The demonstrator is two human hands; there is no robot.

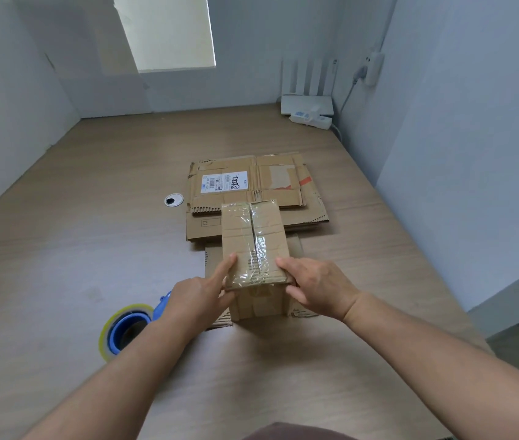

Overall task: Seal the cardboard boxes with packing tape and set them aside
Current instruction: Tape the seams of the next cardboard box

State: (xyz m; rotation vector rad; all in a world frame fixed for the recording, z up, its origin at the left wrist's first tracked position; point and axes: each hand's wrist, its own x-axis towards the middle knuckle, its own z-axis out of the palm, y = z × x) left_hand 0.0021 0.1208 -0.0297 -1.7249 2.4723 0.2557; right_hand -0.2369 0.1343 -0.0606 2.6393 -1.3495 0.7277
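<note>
A small cardboard box (255, 236) stands upright in the middle of the wooden table (93, 236), its top flaps closed under a strip of clear tape along the centre seam. My left hand (199, 292) grips its near left edge, index finger lying on the top. My right hand (312, 287) holds the near right edge, fingers on the top and thumb on the side. A blue tape dispenser (124, 328) with a roll of clear tape lies on the table left of my left wrist.
Several flattened cardboard boxes (251, 185) lie stacked behind and under the small box, one with a white shipping label. A round cable hole (174, 200) sits left of them. A white router and power strip (310, 111) fill the far right corner. Walls enclose three sides.
</note>
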